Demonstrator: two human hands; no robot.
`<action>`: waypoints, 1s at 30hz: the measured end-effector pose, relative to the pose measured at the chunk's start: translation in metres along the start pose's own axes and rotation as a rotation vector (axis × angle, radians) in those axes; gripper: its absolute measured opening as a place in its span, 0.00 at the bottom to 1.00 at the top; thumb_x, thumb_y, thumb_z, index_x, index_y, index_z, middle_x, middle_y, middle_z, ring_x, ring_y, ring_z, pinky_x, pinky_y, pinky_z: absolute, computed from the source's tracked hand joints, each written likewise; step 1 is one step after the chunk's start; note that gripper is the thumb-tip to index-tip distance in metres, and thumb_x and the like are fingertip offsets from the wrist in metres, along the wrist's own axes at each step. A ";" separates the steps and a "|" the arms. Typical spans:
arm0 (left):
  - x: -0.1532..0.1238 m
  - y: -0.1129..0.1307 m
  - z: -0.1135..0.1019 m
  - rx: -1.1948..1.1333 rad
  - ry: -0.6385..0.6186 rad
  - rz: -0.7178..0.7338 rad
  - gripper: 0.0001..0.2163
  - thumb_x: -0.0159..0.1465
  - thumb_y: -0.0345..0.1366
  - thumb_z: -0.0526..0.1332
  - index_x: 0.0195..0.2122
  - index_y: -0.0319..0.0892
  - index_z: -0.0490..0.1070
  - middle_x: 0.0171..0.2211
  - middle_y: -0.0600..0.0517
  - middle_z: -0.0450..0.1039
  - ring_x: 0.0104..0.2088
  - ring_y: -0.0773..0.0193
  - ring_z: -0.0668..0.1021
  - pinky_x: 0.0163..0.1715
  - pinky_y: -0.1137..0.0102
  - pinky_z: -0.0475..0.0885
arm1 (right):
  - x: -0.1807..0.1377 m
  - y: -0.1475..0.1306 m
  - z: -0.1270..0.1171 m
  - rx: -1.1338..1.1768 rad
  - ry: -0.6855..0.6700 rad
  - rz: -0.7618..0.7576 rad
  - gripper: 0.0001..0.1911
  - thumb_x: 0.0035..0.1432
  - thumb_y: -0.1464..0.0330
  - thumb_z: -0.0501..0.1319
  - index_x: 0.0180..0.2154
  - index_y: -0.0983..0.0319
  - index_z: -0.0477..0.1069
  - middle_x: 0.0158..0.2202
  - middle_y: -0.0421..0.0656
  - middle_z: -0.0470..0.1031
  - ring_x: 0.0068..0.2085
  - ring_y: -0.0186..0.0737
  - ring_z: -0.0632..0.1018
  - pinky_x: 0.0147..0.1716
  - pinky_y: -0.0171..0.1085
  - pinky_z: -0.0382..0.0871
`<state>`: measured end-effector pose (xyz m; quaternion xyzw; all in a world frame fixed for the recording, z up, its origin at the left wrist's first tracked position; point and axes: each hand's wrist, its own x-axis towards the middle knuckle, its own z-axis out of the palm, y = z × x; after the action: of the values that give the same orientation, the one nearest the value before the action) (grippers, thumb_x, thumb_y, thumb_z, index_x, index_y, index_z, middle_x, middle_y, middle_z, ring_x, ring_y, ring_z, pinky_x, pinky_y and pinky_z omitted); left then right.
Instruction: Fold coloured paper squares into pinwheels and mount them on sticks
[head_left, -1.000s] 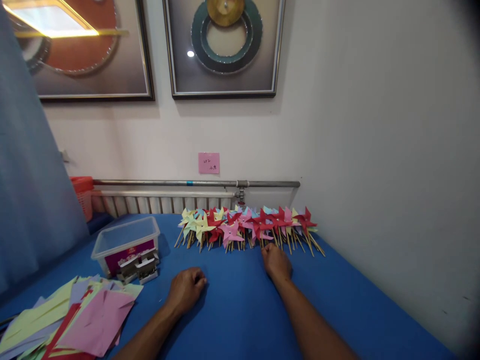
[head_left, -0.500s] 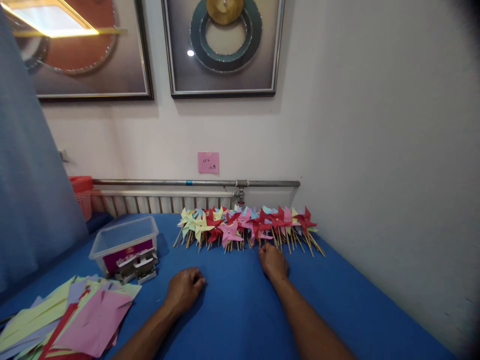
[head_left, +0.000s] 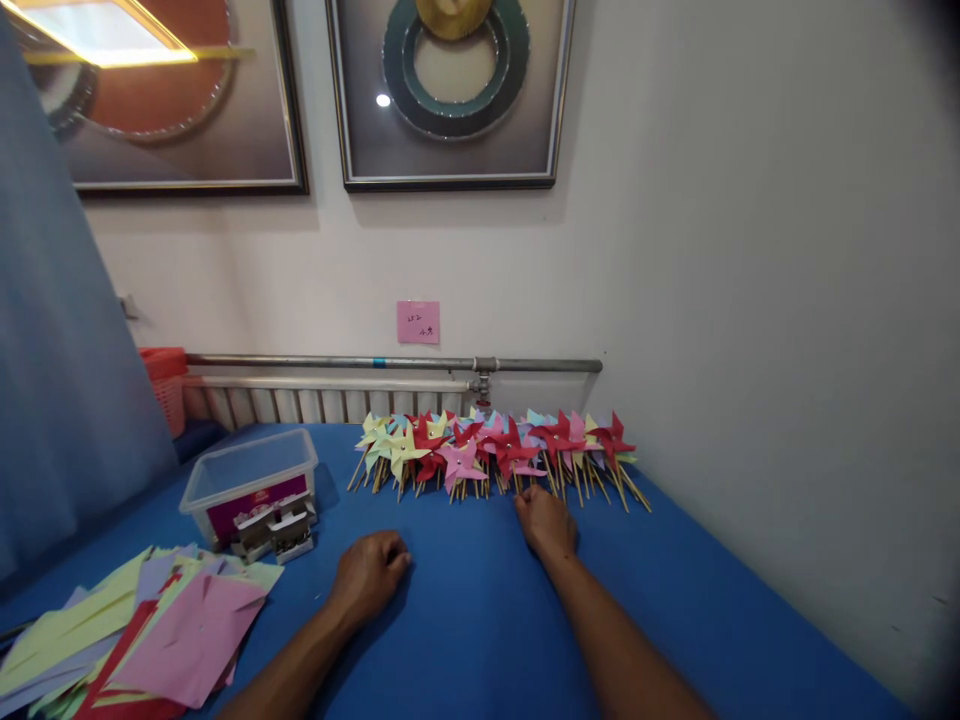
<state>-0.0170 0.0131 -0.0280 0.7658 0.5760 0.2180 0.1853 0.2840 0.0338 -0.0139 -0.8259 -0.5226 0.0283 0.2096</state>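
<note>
A long row of paper pinwheels (head_left: 495, 452) in red, pink, yellow and light blue lies on the blue table (head_left: 480, 620) against the far wall, sticks pointing toward me. My right hand (head_left: 546, 520) rests knuckles-up at the near ends of the sticks, under a red pinwheel (head_left: 516, 452). Its fingers are curled and their tips touch the sticks; what they hold is hidden. My left hand (head_left: 370, 575) lies on the table to the left as a loose fist, apart from the pinwheels, with nothing visible in it.
A clear plastic box (head_left: 251, 482) stands at the left with small metal staplers (head_left: 274, 530) in front of it. A loose pile of coloured paper squares (head_left: 142, 635) lies at the near left. A radiator pipe (head_left: 390, 364) runs along the wall; a blue curtain (head_left: 67, 380) hangs left.
My right hand has slid slightly left along the stick ends. The left hand has stayed where it was.
</note>
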 end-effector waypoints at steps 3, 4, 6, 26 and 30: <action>0.000 0.000 0.000 -0.009 -0.005 0.004 0.07 0.67 0.32 0.60 0.34 0.42 0.78 0.35 0.53 0.81 0.37 0.64 0.78 0.36 0.71 0.60 | 0.001 0.000 0.002 -0.005 0.000 -0.008 0.14 0.71 0.62 0.57 0.46 0.58 0.80 0.45 0.51 0.86 0.49 0.47 0.84 0.42 0.37 0.68; 0.000 0.000 0.000 -0.012 -0.006 0.003 0.07 0.67 0.32 0.60 0.34 0.42 0.78 0.35 0.53 0.81 0.37 0.64 0.78 0.36 0.71 0.60 | 0.002 0.000 0.002 -0.006 0.000 -0.011 0.14 0.70 0.62 0.57 0.45 0.58 0.80 0.45 0.51 0.86 0.49 0.47 0.84 0.42 0.37 0.68; 0.000 0.000 0.000 -0.016 -0.010 -0.002 0.07 0.67 0.33 0.60 0.34 0.42 0.77 0.35 0.53 0.81 0.38 0.63 0.78 0.36 0.71 0.60 | 0.003 0.000 0.002 -0.008 0.001 -0.017 0.14 0.71 0.62 0.57 0.44 0.59 0.81 0.45 0.51 0.86 0.49 0.47 0.84 0.42 0.37 0.68; 0.003 -0.002 0.000 0.008 -0.034 0.004 0.06 0.67 0.33 0.61 0.35 0.42 0.77 0.36 0.53 0.81 0.38 0.64 0.78 0.36 0.71 0.60 | -0.012 -0.016 -0.003 0.057 -0.008 0.035 0.16 0.72 0.62 0.54 0.45 0.57 0.80 0.43 0.49 0.86 0.47 0.47 0.85 0.38 0.37 0.67; 0.002 -0.001 0.000 0.006 -0.036 0.021 0.06 0.66 0.32 0.61 0.35 0.43 0.78 0.37 0.52 0.81 0.40 0.63 0.78 0.37 0.71 0.61 | -0.014 -0.016 -0.001 0.049 -0.012 -0.001 0.15 0.72 0.61 0.55 0.44 0.57 0.80 0.43 0.48 0.86 0.48 0.46 0.84 0.40 0.37 0.67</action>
<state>-0.0176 0.0157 -0.0280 0.7763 0.5650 0.2043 0.1910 0.2642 0.0277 -0.0094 -0.8201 -0.5234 0.0462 0.2266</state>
